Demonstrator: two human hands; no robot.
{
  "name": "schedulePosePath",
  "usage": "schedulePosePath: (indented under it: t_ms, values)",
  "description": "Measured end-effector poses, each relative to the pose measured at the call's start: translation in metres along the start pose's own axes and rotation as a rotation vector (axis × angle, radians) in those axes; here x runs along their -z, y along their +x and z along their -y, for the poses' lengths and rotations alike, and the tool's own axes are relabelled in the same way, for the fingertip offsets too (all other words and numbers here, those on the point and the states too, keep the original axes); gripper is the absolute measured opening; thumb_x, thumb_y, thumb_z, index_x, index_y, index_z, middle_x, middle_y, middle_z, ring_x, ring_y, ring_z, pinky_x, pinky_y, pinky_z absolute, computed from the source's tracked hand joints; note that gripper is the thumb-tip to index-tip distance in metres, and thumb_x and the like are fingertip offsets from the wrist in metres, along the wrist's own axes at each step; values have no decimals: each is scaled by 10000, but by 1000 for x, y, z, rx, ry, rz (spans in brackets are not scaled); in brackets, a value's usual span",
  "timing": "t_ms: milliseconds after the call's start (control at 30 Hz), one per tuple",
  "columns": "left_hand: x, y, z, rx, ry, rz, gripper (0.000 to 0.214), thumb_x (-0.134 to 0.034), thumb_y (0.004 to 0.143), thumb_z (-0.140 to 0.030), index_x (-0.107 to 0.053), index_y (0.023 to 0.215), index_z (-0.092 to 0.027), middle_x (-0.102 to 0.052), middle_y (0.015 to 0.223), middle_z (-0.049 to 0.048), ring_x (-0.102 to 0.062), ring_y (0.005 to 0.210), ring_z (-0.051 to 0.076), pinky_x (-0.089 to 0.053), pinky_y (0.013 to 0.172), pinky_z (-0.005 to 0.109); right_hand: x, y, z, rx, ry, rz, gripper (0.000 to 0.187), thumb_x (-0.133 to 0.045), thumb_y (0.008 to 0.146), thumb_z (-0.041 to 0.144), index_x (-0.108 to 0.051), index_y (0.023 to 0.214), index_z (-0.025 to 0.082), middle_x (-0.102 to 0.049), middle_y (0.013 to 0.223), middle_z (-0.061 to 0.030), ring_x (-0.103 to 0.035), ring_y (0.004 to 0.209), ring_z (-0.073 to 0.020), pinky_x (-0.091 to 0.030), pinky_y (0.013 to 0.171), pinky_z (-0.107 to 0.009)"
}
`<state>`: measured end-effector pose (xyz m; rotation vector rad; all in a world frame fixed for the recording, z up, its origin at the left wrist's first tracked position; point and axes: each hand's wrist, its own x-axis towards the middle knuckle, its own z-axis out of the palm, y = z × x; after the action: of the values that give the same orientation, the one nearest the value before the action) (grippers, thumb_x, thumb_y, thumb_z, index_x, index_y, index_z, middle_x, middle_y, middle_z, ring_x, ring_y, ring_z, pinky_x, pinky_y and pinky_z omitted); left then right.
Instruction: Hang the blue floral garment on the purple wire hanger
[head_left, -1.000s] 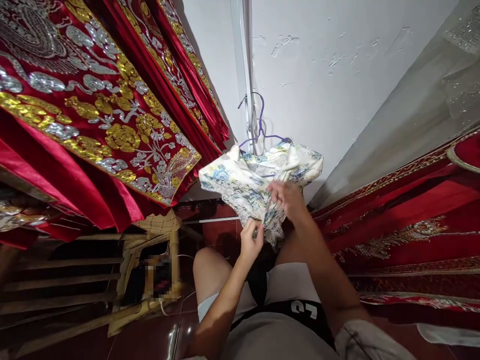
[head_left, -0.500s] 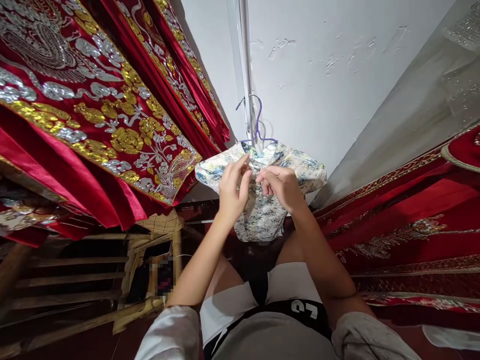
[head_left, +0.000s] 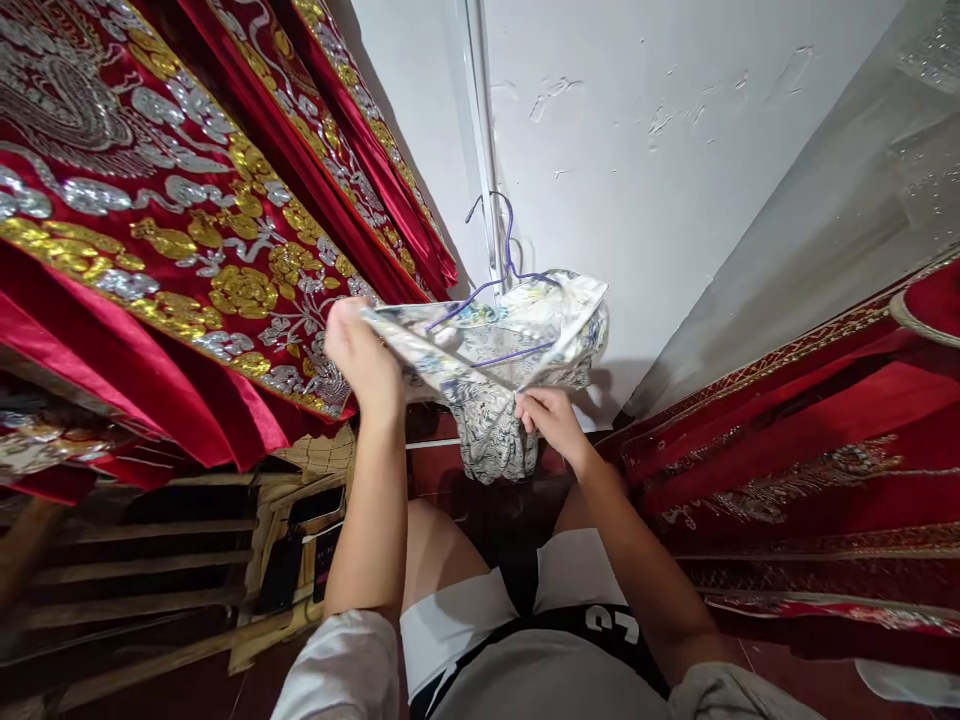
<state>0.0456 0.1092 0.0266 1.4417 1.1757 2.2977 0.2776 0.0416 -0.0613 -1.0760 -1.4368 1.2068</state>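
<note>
1. The floral-print garment hangs in the middle of the scene, in front of the person, its neck opening spread wide and its lower part gathered into folds.
2. The left hand is closed on the left end of the garment's opening, drawing that edge out taut to the left; it is slightly blurred, so the exact finger placement cannot be told.
3. The right hand pinches the near edge of the garment between thumb and fingers, right of centre, where the two sides of the opening meet in a point.
4. A purple hanger sits inside the garment, its arms showing through the opening. Its hook reaches up beside a metal pole; whether it bears on the pole cannot be made out.
5. On the far side stands a white wall with scuffed, peeling marks.
6. To the left hangs red cloth with gold and silver embroidery, just beyond the left hand.
7. To the right lies more red fabric with beaded trim, well apart from the right hand.
8. At near left stands a slatted wooden chair, with dark objects on it.
</note>
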Motion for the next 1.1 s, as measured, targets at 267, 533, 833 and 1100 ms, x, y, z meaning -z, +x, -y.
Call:
schedulePosePath:
  t_ms: [267,533,833,1100]
  values:
    - [54,-104,91,1084,-408,-127,189,-523,897,-258,-687,964,-191,-756,1015,112,-663,1195,256,-510,1081,457,-11,-48,-20,-94,204,16,323,-585,866,386,-639,610,196,-528,442,14,-459,439,-126,-364,503,-266]
    - [41,-185,55,1087,-468,14,305,-627,867,-475,-589,738,-200,-662,804,65,-671,847,231,-563,897,423,31,-69,-54,-187,-76,-58,355,-608,863,379,-597,553,206,-519,508,5,-482,526,-150,-401,561,-290]
    - [4,-178,-42,432,-102,543,387,-434,1058,-476,-550,810,-202,-573,859,44,-555,801,178,-472,754,299,-1,-52,-38,-127,328,283,541,-538,905,721,-709,1070,235,-716,1053,-96,-660,1029,-250,-539,925,-369]
    - [52,-152,-12,348,-58,722,383,-547,998,-518,-618,1227,-220,-696,1161,131,-664,1080,269,-528,933,385,2,-16,17,177,-65,379,111,-694,810,248,-718,726,179,-682,708,-14,-646,703,-198,-515,691,-302]
